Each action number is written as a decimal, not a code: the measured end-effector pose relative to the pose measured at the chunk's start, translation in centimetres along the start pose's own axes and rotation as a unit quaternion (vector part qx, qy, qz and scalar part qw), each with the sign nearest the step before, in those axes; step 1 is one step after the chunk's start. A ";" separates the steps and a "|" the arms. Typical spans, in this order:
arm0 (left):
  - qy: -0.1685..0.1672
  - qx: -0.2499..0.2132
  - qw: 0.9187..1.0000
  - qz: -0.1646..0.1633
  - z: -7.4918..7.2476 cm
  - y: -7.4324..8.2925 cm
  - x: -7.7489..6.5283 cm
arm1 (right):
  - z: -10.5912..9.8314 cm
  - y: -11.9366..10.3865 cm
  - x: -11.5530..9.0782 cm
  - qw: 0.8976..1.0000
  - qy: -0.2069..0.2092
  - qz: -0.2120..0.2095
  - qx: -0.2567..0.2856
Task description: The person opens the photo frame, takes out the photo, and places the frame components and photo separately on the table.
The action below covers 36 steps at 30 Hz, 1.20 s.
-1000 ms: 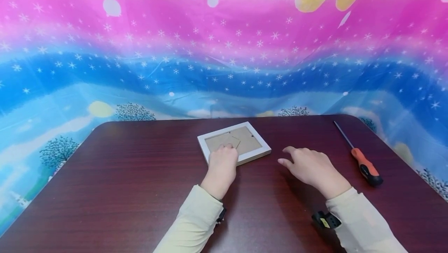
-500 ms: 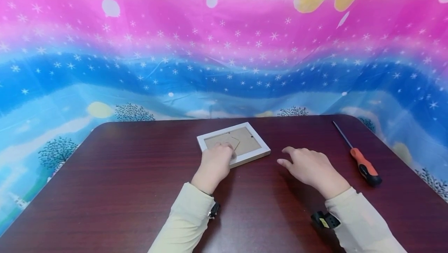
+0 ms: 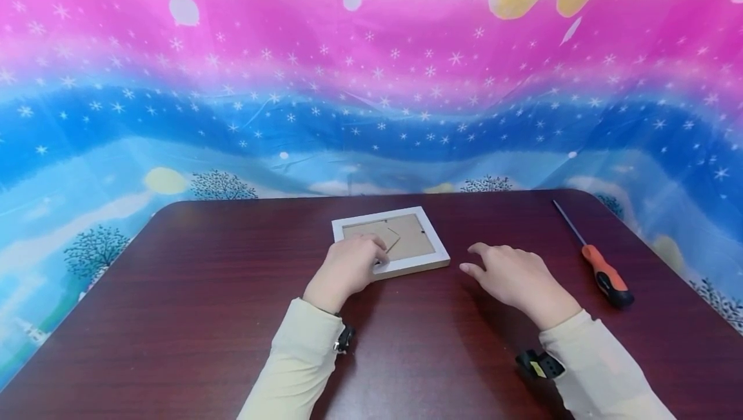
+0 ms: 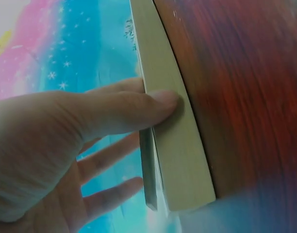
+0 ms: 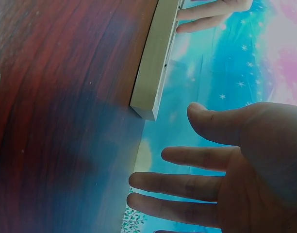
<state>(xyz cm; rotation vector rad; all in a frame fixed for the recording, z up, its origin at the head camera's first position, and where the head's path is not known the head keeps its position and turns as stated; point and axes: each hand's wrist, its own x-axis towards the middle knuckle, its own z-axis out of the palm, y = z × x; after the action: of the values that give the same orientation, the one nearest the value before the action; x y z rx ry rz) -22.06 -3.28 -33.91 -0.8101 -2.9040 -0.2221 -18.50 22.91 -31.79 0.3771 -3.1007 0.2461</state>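
A picture frame with a white rim lies back side up on the table, its brown backing board showing. My left hand grips its near left part. In the left wrist view the thumb presses the frame's outer side edge, while the other fingers reach over the back, their tips partly hidden. To the right of the frame, my right hand hovers apart from it with nothing in it. Its fingers look extended and spread in the right wrist view.
A screwdriver with an orange and black handle lies at the table's right side, its shaft pointing away. Behind the dark red wooden table hangs a colourful printed cloth.
My left hand has shifted left along the frame's near side. The frame has turned slightly clockwise, its right corner swinging nearer. My right hand and the screwdriver stay in place.
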 end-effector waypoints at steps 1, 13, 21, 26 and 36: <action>-0.002 -0.006 1.000 0.001 0.0 -0.1 0.0 | 0.0 0.0 0.0 1.000 0.000 0.000 0.000; 0.007 -0.059 0.998 0.006 0.0 -1.4 -0.2 | 0.0 -0.1 0.1 1.000 -0.008 0.004 -0.005; 0.018 -0.075 0.997 0.005 0.2 -1.6 -0.1 | -0.1 -0.2 0.1 1.000 -0.011 0.008 -0.006; 0.022 -0.083 0.996 -0.011 0.1 -1.8 0.0 | -0.4 0.0 0.0 1.000 -0.009 0.008 -0.002; 0.016 -0.088 0.994 -0.064 -0.6 -2.3 -0.1 | -1.6 2.1 0.0 0.999 -0.025 0.030 0.025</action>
<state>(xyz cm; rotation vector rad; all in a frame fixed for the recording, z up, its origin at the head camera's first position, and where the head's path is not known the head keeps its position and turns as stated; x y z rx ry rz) -23.11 -5.35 -33.63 -0.6369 -2.9389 -0.5051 -19.06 25.17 -30.52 0.2972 -3.1629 0.3217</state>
